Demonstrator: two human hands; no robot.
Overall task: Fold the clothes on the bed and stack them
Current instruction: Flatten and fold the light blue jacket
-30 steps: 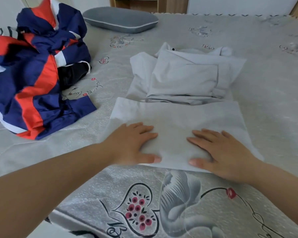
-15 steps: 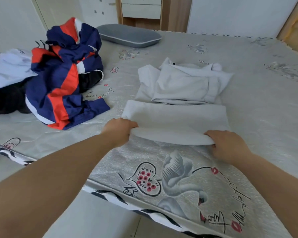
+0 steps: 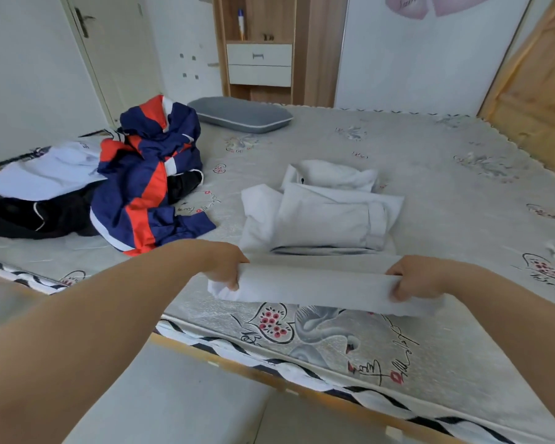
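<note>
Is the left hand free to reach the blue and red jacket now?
Probably not yet. The left hand grips one end of the folded white garment, the right hand the other. The jacket lies uncovered to the left, with nothing between.

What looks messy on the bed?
The blue, red and white jacket lies crumpled in a heap on the bed's left side, atop black clothes. The white stack looks a little uneven, too.

Your left hand (image 3: 226, 270) and right hand (image 3: 412, 278) grip the ends of a folded white garment (image 3: 318, 288), near the bed's (image 3: 462, 174) front edge.
</note>
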